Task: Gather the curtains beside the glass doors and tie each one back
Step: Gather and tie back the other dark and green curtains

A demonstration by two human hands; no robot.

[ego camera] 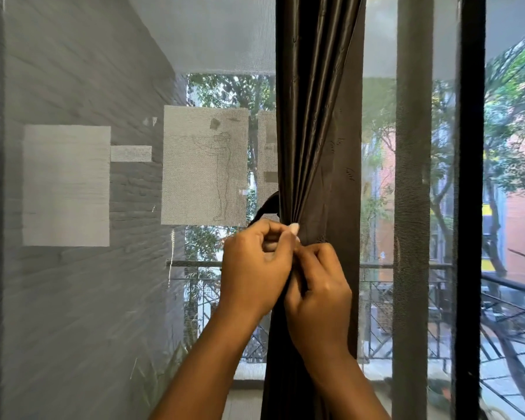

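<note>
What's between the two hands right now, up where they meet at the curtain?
In the head view, a pinched fold of the dark curtain runs between the left hand and right hand. A dark tie-back strap loops out above the left hand.

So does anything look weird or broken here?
Nothing looks broken. The dark curtain is bunched neatly where the left hand and right hand work on a dark tie. Only oddity: papers stuck on the mesh screen.

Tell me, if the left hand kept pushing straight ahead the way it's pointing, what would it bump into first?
Probably the gathered dark curtain: the left hand is already pinched at its bunched folds beside the right hand. The mesh screen seems to lie just behind, though depth is hard to judge.
</note>
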